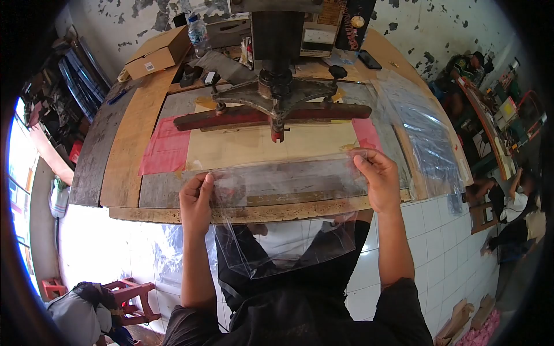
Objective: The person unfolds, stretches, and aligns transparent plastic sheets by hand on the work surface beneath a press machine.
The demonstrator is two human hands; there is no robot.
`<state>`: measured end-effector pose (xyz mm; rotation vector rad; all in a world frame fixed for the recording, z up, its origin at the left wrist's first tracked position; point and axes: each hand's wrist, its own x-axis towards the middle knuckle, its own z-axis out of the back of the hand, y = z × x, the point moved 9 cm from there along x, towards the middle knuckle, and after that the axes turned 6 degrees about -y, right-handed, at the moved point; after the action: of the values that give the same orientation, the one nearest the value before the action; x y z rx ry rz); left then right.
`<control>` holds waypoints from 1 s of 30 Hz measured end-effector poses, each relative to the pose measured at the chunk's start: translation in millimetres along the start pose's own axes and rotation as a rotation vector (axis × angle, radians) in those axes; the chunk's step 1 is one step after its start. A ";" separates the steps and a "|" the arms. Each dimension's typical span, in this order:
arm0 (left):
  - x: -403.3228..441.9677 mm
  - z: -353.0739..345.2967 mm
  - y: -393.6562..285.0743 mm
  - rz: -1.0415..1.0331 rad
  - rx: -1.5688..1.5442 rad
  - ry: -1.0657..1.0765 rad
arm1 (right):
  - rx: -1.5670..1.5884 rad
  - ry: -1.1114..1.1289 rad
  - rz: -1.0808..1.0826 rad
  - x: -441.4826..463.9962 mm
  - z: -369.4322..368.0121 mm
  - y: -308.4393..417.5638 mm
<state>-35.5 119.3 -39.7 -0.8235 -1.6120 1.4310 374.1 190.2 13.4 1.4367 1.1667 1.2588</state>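
Observation:
Between my two hands a clear plastic sheet (288, 230) is stretched, its lower part hanging over the table's front edge above my lap. My left hand (197, 199) pinches its left upper corner. At the other corner, my right hand (378, 176) pinches with thumb and forefinger. Just beyond the sheet's upper edge lies a cream-coloured pad (242, 144), with pink material (166, 147) at its left end. A press head with a long red-and-dark bar (231, 120) hangs above the pad, apart from my hands.
A stack of clear plastic sheets (421, 127) lies on the table's right side. Behind the press stand a cardboard box (158, 53), a water bottle (198, 33) and a phone (369, 59). A red stool (131, 297) stands at lower left. Other people sit at the right.

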 end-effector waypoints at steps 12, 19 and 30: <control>-9.9 -15.3 -11.9 0.058 0.140 0.093 | -0.216 -0.118 0.059 5.6 29.0 -8.5; -26.8 -31.7 -25.1 0.124 0.066 0.336 | -0.149 -0.264 0.073 7.7 74.5 -43.6; -29.0 -53.2 -25.5 0.160 -0.050 0.522 | 0.124 -0.332 0.067 5.2 94.9 -57.9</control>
<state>26.1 114.7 -17.2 -1.2585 -1.2054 1.1555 462.9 202.9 -52.4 1.7134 0.9905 0.9576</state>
